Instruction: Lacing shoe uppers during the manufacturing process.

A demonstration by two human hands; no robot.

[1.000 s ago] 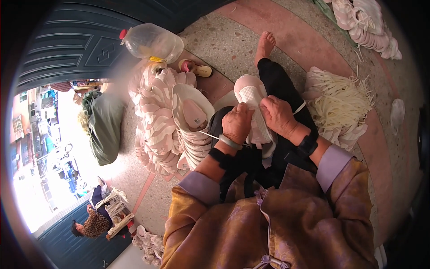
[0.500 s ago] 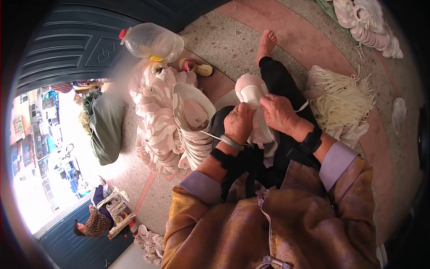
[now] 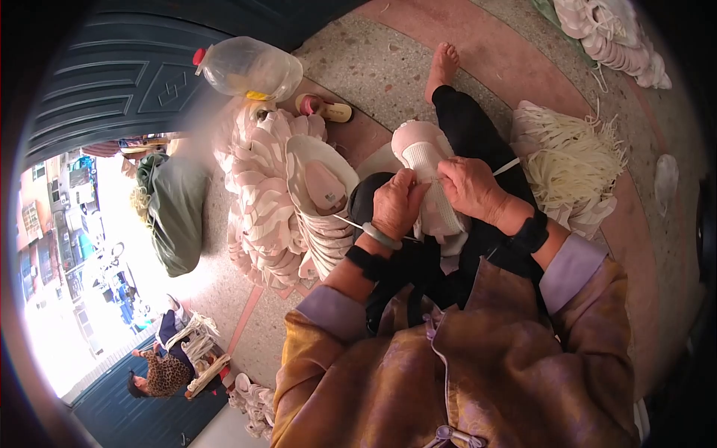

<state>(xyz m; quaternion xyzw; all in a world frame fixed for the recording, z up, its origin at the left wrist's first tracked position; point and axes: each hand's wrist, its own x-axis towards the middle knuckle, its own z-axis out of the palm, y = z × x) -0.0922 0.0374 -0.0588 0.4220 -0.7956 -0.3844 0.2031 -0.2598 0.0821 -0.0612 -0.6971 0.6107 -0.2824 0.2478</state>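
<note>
A pale pink and white shoe upper [image 3: 420, 142] rests across my lap, toe pointing away from me. Both hands work over its lacing area. My left hand [image 3: 398, 203] is closed in a pinch at the left side, and a thin white shoelace [image 3: 349, 221] sticks out beside its wrist. From the opposite side, my right hand [image 3: 472, 190] pinches too, with another white lace end [image 3: 506, 166] trailing out past it. Fingertips of the two hands are close together, and they hide the lace between them. The shoe's heel end lies toward my body, partly behind the hands.
Left of my lap are a stack of shoe uppers [image 3: 323, 183] and a larger heap of uppers [image 3: 258, 194]. A bundle of cream laces [image 3: 571, 164] lies at right. Further off are a plastic jug [image 3: 252, 69], a sandal [image 3: 325, 108], a green sack [image 3: 172, 216] and a seated person [image 3: 168, 366].
My hands stay pinched over the shoe upper and have shifted only slightly. The lace end by my right hand now points a little higher. The view has tilted slightly.
</note>
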